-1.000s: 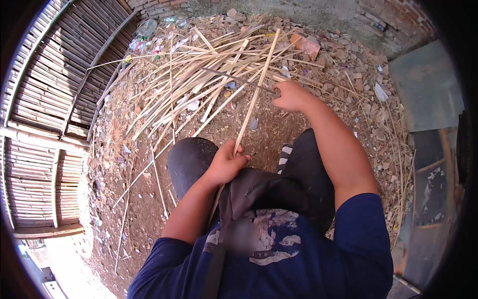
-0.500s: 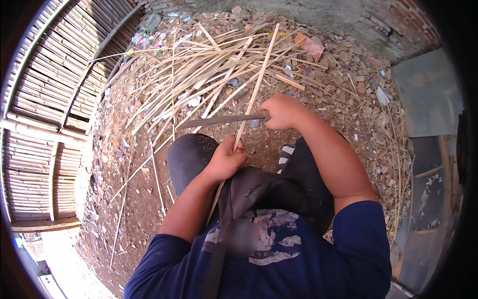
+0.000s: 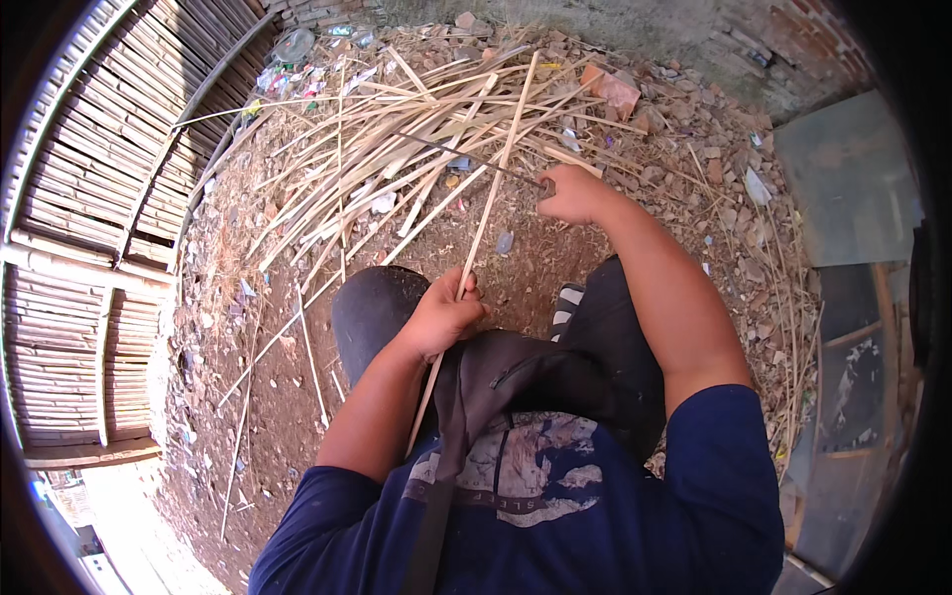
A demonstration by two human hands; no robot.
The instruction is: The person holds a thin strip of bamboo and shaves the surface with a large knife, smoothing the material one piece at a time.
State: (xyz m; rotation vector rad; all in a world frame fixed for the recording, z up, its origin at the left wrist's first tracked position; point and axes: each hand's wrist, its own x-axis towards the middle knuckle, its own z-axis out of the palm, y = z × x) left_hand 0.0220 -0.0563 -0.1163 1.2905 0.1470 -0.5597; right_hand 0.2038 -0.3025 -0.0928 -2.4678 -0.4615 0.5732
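Observation:
My left hand [image 3: 443,315] is closed around a long pale bamboo strip [image 3: 508,149] above my left knee. The strip slants from beside my belly up and away over the ground. In my right fist [image 3: 573,194] is the handle of a long dark knife [image 3: 461,160]. Its blade, seen thin and nearly edge-on, points left and crosses the strip well beyond my left hand. Whether blade and strip touch, I cannot tell. Most of the knife's handle is hidden by my fingers.
A heap of split bamboo strips [image 3: 397,164] lies ahead on dirt littered with rubble and scraps. A bamboo slat wall [image 3: 119,139] stands at the left, a rough masonry wall [image 3: 674,40] at the back. Grey panels [image 3: 848,183] lean at the right, and a broken brick [image 3: 613,91] lies beyond the heap.
My right hand has moved away from my body along the strip with the knife. The blade now slants and looks thinner. My left hand keeps its hold in nearly the same place.

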